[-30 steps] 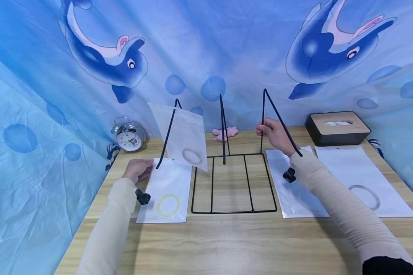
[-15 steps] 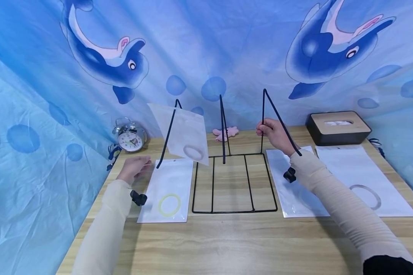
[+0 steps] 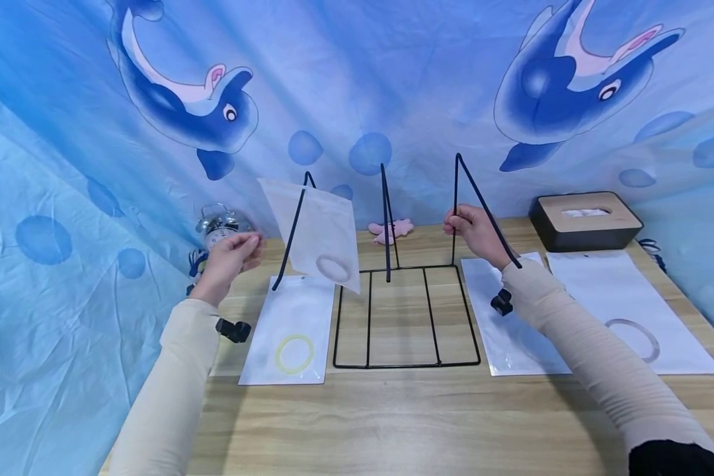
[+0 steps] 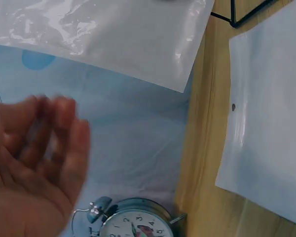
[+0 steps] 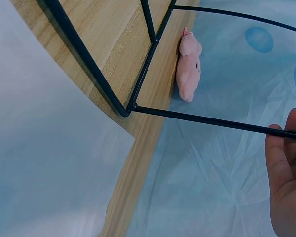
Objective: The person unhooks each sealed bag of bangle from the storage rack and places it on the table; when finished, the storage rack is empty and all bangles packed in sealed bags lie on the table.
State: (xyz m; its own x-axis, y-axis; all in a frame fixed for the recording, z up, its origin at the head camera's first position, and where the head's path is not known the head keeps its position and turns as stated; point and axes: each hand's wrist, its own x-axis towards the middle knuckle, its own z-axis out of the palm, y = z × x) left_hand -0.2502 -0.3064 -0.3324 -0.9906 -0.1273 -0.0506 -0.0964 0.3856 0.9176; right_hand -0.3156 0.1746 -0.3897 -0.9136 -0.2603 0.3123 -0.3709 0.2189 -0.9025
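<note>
My left hand [image 3: 229, 264] is raised at the left of the table, fingers loosely bent with nothing between them. Beside it, a translucent plastic bag [image 3: 328, 228] with a ring inside hangs tilted from the left arm of a black wire rack [image 3: 406, 365]. My right hand [image 3: 480, 233] pinches the rack's rear right upright between thumb and fingers; the right wrist view shows this upright [image 5: 212, 119] too. Below the hanging bag lies a flat bag [image 3: 268, 350] holding a yellow ring. Its holed top edge shows in the left wrist view.
To the right of the rack lie two more flat bags, one [image 3: 490, 324] partly under the right sleeve and one [image 3: 595, 291] with a grey ring. A tissue box [image 3: 583, 228], an alarm clock [image 4: 138, 224] and a pink plush toy [image 5: 189, 69] stand along the back.
My left hand has left the edge of the yellow-ring bag and risen up and to the left, now partly covering the clock. The hanging bag has swung slightly; the right hand keeps its grip.
</note>
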